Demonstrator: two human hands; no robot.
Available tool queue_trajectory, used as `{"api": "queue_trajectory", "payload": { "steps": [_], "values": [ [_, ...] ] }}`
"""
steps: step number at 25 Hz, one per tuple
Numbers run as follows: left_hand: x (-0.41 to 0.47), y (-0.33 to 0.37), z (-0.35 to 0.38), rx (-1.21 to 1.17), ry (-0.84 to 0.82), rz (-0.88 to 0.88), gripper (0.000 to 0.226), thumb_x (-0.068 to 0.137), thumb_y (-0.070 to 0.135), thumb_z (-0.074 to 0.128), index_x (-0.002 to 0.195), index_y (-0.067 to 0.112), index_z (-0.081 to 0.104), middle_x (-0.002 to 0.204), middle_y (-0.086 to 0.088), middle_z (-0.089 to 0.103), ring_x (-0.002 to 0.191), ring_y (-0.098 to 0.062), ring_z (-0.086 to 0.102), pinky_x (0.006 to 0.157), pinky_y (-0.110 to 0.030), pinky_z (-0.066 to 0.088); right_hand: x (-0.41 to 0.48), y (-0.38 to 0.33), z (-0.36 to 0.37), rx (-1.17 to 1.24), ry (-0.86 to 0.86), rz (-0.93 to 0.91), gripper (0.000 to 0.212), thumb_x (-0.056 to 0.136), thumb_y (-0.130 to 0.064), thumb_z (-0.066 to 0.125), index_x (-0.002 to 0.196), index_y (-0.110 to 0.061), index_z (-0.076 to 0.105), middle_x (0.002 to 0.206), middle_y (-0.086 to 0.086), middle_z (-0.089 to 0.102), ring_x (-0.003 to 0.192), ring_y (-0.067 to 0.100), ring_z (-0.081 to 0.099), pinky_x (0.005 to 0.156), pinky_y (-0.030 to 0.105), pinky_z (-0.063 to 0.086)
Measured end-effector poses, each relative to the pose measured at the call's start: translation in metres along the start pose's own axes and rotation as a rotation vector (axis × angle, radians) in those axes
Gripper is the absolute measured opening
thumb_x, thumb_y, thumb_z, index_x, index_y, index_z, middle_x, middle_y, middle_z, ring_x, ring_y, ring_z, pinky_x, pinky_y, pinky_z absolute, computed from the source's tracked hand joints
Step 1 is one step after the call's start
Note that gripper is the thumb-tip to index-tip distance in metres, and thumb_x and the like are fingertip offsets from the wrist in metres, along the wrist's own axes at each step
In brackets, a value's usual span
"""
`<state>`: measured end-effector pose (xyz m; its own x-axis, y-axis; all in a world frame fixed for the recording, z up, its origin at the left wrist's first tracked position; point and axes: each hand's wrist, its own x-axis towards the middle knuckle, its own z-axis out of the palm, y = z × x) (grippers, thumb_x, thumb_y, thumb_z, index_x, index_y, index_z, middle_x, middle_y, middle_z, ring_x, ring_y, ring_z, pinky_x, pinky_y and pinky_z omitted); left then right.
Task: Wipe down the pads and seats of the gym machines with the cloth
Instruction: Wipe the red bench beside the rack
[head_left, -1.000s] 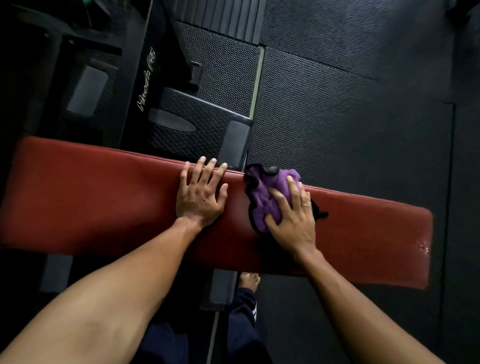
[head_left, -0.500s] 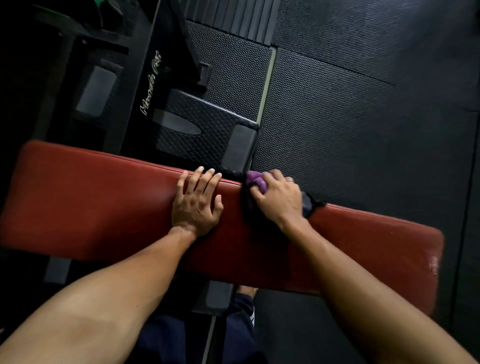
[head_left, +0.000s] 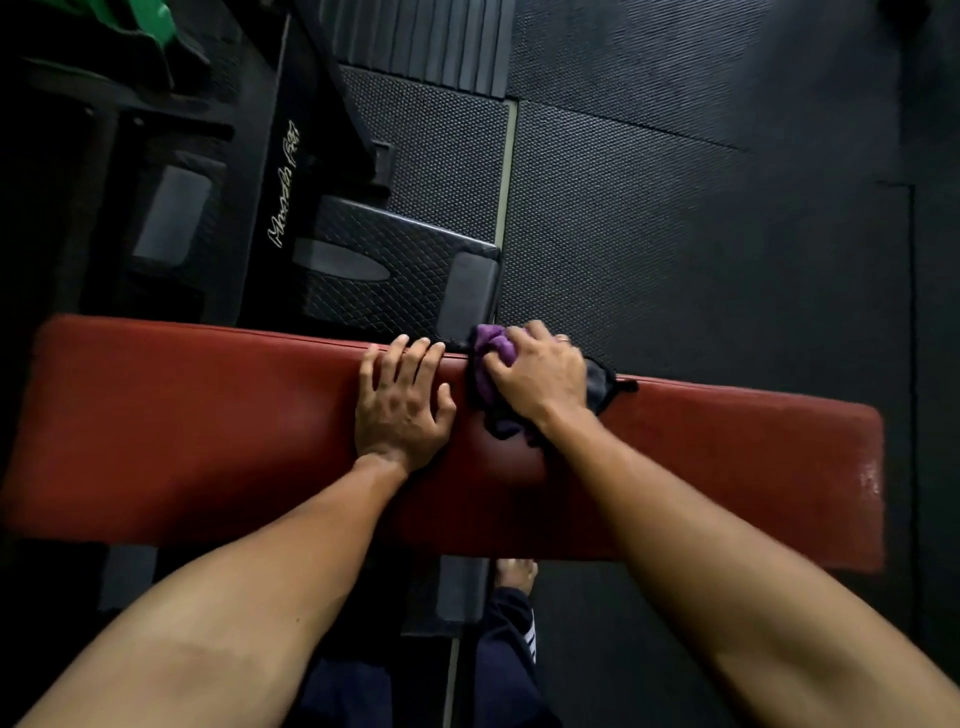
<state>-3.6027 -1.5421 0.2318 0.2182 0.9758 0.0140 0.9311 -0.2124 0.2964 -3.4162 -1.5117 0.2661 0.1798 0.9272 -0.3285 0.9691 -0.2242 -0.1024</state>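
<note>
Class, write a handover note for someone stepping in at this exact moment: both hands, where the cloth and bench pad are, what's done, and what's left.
Left hand: open, lying flat on the red bench pad.
Right hand: grip curled on the purple cloth, holding it against the pad's far edge, about mid-length.
Done: cannot tell; no wipe marks show on the pad.
Left: probably both ends of the pad, including the whitish scuff at the right end, then the other machines.
</note>
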Motion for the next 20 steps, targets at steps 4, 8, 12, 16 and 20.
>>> {"api": "queue_trajectory", "payload": {
  "steps": [4, 8, 12, 16, 20],
  "values": [
    [-0.001, 0.001, 0.002, 0.004, -0.008, 0.008, 0.056, 0.09, 0.038, 0.044, 0.141, 0.017, 0.053, 0.143, -0.004, 0.054, 0.138, -0.029, 0.042, 0.121, -0.051, 0.017, -0.015, 0.054, 0.008, 0.012, 0.203, 0.21, 0.049, 0.08, -0.055, 0.04, 0.104, -0.024, 0.069, 0.116, 0.003, 0.061, 0.104, 0.035, 0.057, 0.101, 0.047, 0.04],
    [-0.001, -0.002, 0.006, 0.004, 0.004, 0.009, 0.055, 0.09, 0.038, 0.043, 0.139, 0.016, 0.054, 0.142, -0.004, 0.054, 0.137, -0.03, 0.043, 0.121, -0.051, 0.015, -0.016, -0.012, 0.03, 0.132, 0.303, 0.302, 0.048, 0.085, -0.054, 0.043, 0.112, -0.026, 0.071, 0.136, 0.004, 0.056, 0.129, 0.041, 0.045, 0.117, 0.053, 0.027],
    [-0.002, -0.003, 0.008, 0.017, 0.015, 0.054, 0.056, 0.091, 0.038, 0.041, 0.141, 0.015, 0.052, 0.144, -0.005, 0.054, 0.136, -0.03, 0.043, 0.119, -0.054, 0.019, -0.084, -0.026, 0.059, 0.206, 0.465, 0.046, 0.045, 0.093, -0.046, 0.056, 0.135, -0.032, 0.063, 0.154, 0.009, 0.043, 0.148, 0.045, 0.024, 0.122, 0.054, 0.023],
    [-0.006, -0.006, 0.009, -0.011, 0.006, 0.097, 0.057, 0.096, 0.04, 0.039, 0.146, 0.014, 0.046, 0.15, -0.006, 0.047, 0.141, -0.032, 0.037, 0.119, -0.058, 0.014, -0.133, 0.039, 0.078, 0.023, 0.5, 0.014, 0.047, 0.091, -0.036, 0.059, 0.138, -0.032, 0.059, 0.16, 0.011, 0.036, 0.149, 0.046, 0.026, 0.118, 0.062, 0.027],
    [-0.004, -0.009, 0.012, 0.062, -0.037, 0.24, 0.063, 0.098, 0.039, 0.032, 0.148, 0.003, 0.039, 0.151, -0.013, 0.044, 0.142, -0.033, 0.036, 0.118, -0.065, 0.009, -0.092, 0.042, 0.067, 0.114, 0.503, 0.368, 0.048, 0.089, -0.041, 0.05, 0.135, -0.03, 0.061, 0.157, 0.014, 0.038, 0.146, 0.051, 0.027, 0.109, 0.07, 0.034]
  ]
}}
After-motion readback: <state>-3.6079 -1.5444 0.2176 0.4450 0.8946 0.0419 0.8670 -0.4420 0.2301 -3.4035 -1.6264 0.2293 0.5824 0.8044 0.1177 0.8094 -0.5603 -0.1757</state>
